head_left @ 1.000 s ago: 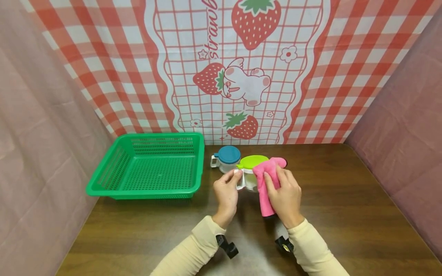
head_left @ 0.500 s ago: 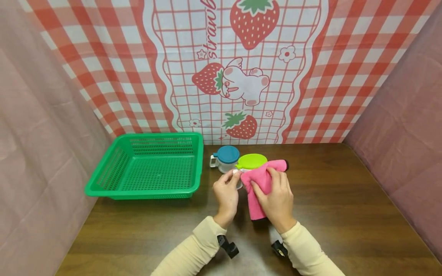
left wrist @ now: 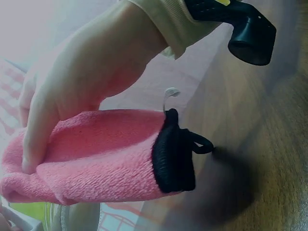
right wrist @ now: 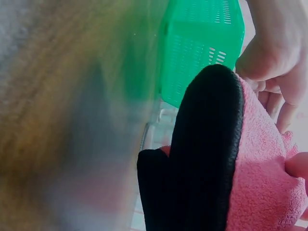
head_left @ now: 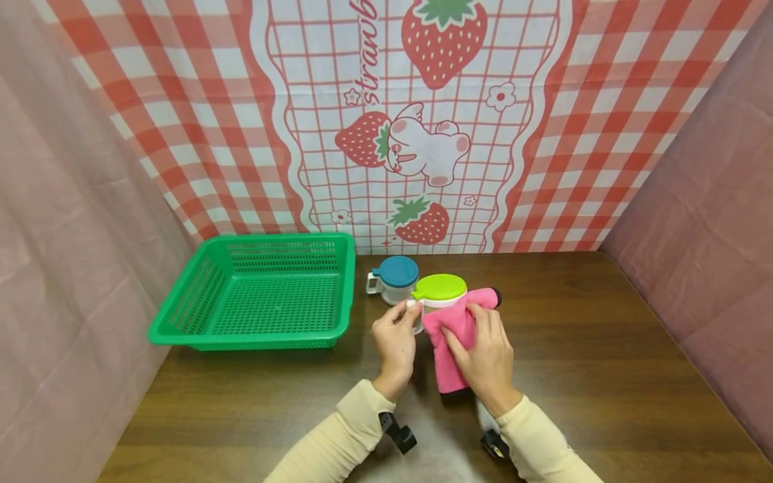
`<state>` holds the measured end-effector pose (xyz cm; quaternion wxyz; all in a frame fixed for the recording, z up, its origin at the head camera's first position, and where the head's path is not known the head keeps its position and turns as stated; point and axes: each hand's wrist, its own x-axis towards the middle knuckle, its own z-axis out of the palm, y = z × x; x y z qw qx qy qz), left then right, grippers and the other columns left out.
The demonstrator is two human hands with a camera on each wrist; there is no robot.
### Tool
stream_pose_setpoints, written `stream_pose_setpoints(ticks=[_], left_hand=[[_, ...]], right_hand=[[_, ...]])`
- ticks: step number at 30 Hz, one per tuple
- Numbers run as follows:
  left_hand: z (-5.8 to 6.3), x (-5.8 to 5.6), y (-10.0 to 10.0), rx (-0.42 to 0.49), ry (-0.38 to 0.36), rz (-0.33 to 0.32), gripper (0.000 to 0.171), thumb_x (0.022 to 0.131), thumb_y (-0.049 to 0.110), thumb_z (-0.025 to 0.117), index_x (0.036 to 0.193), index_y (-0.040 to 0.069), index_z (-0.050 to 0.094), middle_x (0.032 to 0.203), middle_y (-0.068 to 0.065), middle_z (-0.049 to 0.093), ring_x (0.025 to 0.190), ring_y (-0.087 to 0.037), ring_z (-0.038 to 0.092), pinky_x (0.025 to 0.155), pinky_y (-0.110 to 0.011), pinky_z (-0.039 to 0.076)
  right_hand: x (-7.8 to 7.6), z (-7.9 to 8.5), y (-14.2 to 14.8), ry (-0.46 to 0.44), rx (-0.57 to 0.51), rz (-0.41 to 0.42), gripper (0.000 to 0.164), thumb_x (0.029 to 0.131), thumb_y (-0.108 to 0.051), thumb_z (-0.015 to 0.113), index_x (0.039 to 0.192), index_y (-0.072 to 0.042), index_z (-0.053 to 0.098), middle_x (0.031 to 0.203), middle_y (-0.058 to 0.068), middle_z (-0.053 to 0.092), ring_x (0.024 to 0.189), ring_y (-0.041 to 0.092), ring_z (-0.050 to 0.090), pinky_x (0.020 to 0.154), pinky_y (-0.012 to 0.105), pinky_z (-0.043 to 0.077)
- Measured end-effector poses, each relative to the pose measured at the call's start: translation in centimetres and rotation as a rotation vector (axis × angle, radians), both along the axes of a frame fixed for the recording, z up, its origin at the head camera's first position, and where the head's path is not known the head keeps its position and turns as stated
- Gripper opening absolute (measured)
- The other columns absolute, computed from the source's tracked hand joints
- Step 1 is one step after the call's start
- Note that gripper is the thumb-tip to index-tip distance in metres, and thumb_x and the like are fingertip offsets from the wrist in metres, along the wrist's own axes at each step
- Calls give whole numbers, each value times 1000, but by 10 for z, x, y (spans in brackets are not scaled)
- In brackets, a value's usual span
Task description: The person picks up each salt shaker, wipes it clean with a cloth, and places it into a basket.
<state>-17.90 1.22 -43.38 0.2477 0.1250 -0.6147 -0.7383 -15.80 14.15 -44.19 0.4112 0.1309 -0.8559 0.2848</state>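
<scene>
In the head view, a clear jar with a lime-green flip lid is at mid-table. My left hand pinches its white handle between thumb and fingers. With my right hand I grip a pink cloth with black edging and press it against the jar's front and right side. The cloth hides most of the jar body. In the left wrist view, the right hand's fingers lie over the folded cloth. The right wrist view has the cloth's black underside in front and the left hand beyond.
A second jar with a blue lid and white handle stands just behind and left. A green perforated basket sits at the left rear. A checked strawberry curtain hangs along the table's back edge.
My right hand has shifted left with the cloth, bringing it across the jar's front, and then dipped slightly. The left hand keeps its pinch on the handle.
</scene>
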Motion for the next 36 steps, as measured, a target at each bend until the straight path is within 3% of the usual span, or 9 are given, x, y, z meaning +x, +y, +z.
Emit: stream_pose_setpoints(ticks=[6,12,15,22,28,36], left_hand=[[0,-5,-8,76,-44,0,19,81,8,76,95,-6,75,88,-22,74,70,-6,62,66,-20,55],[3,-7,-13,101,-43,-19,22,82,11,76,96,-6,75,89,-20,74,72,-6,62,67,-20,55],[4,-7,-14,117,-43,-25,21,82,10,76,96,-7,75,88,-19,74,71,-5,62,66,-18,55],[2,-9,-18,167,-84,-89,23,83,9,75,99,-8,74,86,-13,74,71,-9,62,62,-21,56],[0,-11,-23,257,-124,-165,26,85,7,73,104,-10,71,83,-8,71,70,-15,64,55,-27,59],[-1,-11,-28,255,-162,-251,28,86,6,71,108,-11,69,80,-4,68,69,-15,64,55,-30,59]], right_hand=[[-1,-6,4,-70,-75,49,50,71,-12,85,110,2,58,91,19,58,75,34,59,63,49,50],[-4,-8,10,-147,-220,133,45,72,-1,82,111,5,61,93,16,63,78,17,58,69,15,45],[-5,-7,13,-193,-291,173,43,74,1,81,112,6,61,94,17,64,78,6,54,68,5,41],[-5,-4,20,-266,-392,220,37,78,2,77,113,6,64,94,18,68,77,-2,53,65,6,44],[-9,-2,27,-296,-382,202,36,78,5,75,112,9,65,97,23,69,78,-9,52,67,5,43],[-11,3,38,-372,-404,185,34,82,3,73,115,7,66,99,25,70,77,-10,52,65,5,44]])
